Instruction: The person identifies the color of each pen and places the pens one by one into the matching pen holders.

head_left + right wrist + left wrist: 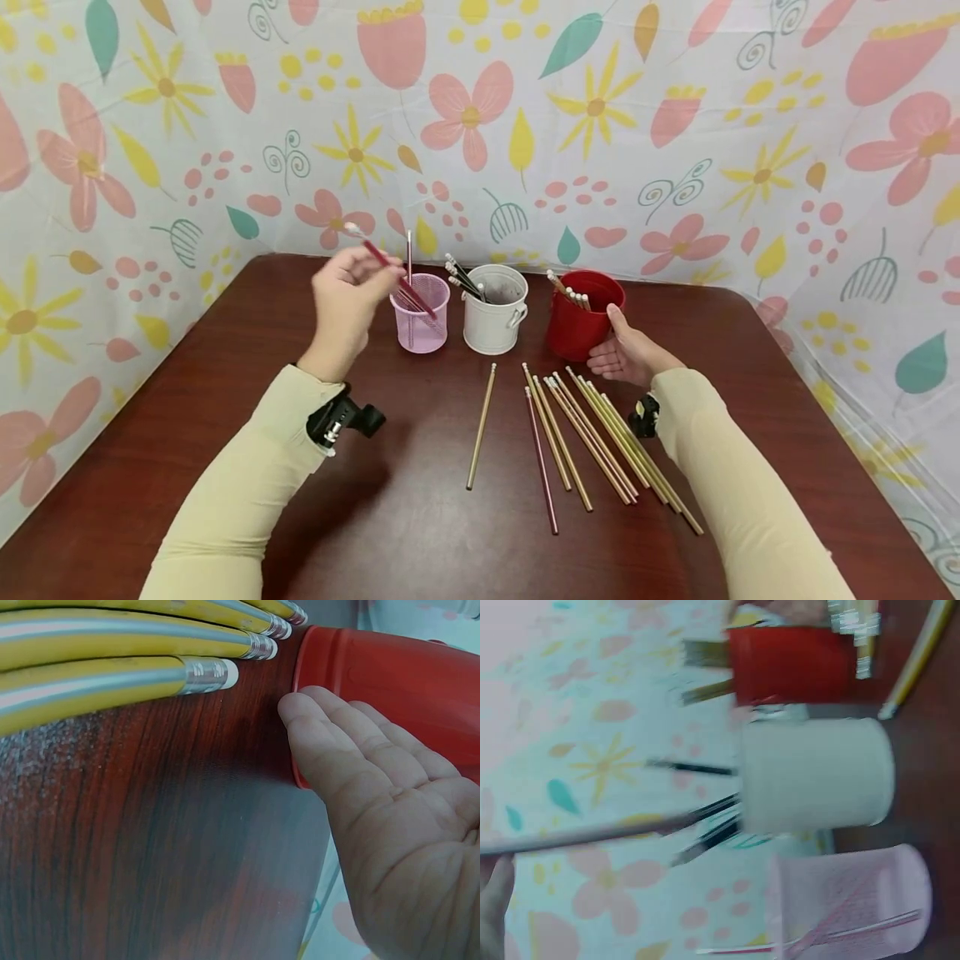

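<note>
My left hand (347,304) pinches a dark red pencil (399,282), slanted with its white eraser end up and its lower end over the pink mesh cup (422,333). In the left wrist view the held pencil (577,838) is blurred. Another pencil stands inside the cup. My right hand (628,350) is beside the red bucket (573,333), thumb near the rim and fingers extended along its side. Several pencils (577,297) lean inside that bucket. Between them, a white bucket (489,327) contains several dark pencils (459,275).
Several gold and yellow pencils (600,433) and a dark red pencil (542,462) lie on the brown table (420,533) in front of the red bucket. A single gold pencil (482,427) lies apart, left of them. A flower-patterned cloth (480,192) hangs behind the table.
</note>
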Tool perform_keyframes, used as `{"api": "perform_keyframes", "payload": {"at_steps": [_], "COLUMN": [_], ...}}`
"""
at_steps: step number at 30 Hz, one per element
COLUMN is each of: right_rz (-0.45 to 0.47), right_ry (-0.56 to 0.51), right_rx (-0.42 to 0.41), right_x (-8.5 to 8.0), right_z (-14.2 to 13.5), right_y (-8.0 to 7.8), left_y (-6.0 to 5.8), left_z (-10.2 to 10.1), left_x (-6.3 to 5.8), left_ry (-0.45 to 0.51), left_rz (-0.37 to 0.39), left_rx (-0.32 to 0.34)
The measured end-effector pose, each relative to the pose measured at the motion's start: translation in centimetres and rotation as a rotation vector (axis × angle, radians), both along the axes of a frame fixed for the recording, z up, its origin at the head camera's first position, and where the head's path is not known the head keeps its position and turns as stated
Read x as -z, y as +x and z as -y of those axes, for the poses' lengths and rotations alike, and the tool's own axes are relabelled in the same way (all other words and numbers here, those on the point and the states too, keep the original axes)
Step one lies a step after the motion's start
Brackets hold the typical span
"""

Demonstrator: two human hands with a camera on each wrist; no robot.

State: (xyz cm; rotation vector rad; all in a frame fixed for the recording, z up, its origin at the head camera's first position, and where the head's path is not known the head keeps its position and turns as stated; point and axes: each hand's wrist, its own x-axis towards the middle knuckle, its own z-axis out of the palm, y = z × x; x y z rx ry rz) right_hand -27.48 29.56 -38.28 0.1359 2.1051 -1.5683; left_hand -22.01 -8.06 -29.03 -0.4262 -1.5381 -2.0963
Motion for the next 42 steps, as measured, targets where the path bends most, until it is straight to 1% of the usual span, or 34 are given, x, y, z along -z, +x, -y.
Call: {"api": "perform_keyframes", "payload": {"at_steps": [1,3,5,6,8,10,12,15,18,20,23,25,27,29,31,34,37,40,42], "right_rz": [0.000,0.001,-0.001,0.000,0.000,0.000,0.001,-0.001,-0.001,-0.001,0.000,-0.002,-0.004,-0.007,-0.008,-0.009,-0.011,-0.009,-0.003], "right_ry": [-0.002,0.000,0.000,0.002,0.003,0.002,0.005,0.006,0.004,0.001,0.005,0.005,0.007,0.008,0.006,0.006,0.007,0.012,0.014], "right_rx": [-0.004,-0.001,-0.008,-0.004,-0.004,-0.010,-0.005,-0.011,-0.014,-0.020,-0.011,-0.005,0.005,0.006,0.007,0.000,-0.006,-0.010,-0.009], "right_x": [0.0,0.0,-0.1,-0.1,0.0,0.0,0.0,0.0,-0.1,-0.1,0.0,0.0,0.0,0.0,0.0,-0.1,-0.1,-0.1,-0.1], "right_z": [0.0,0.0,0.1,0.1,0.1,0.1,0.0,-0.1,-0.2,-0.2,-0.3,-0.3,-0.4,-0.4,-0.4,-0.4,-0.2,0.0,0.2], "right_y": [0.0,0.1,0.2,0.3,0.2,0.2,0.2,0.3,0.4,0.4,0.4,0.4,0.4,0.4,0.4,0.4,0.3,0.2,0.2], "left_y": [-0.1,-0.6,-1.2,-1.6,-2.4,-3.4,-4.4,-5.9,-7.2,-8.0,-8.9,-9.4,-9.7,-9.9,-10.1,-10.4,-10.4,-10.4,-10.3], "left_z": [0.1,0.4,0.6,0.7,0.8,0.9,1.1,1.3,1.4,1.6,1.8,1.9,1.8,1.7,1.5,1.4,1.3,1.2,1.1], "left_x": [-0.3,-0.7,-0.8,-0.7,-0.6,-0.6,-0.8,-1.3,-1.7,-2.0,-2.5,-2.9,-3.1,-3.0,-2.5,-1.2,0.4,2.0,2.7], "left_ry": [0.067,0.143,0.163,0.148,0.100,0.007,-0.107,-0.226,-0.284,-0.310,-0.388,-0.406,-0.413,-0.405,-0.426,-0.466,-0.456,-0.414,-0.431], "left_rz": [-0.034,-0.072,-0.073,-0.063,-0.032,0.002,0.039,0.120,0.233,0.333,0.464,0.529,0.562,0.588,0.618,0.661,0.689,0.716,0.725], "left_rx": [-0.020,-0.059,-0.093,-0.112,-0.134,-0.161,-0.186,-0.186,-0.134,-0.055,0.063,0.149,0.200,0.242,0.274,0.301,0.314,0.331,0.326]}}
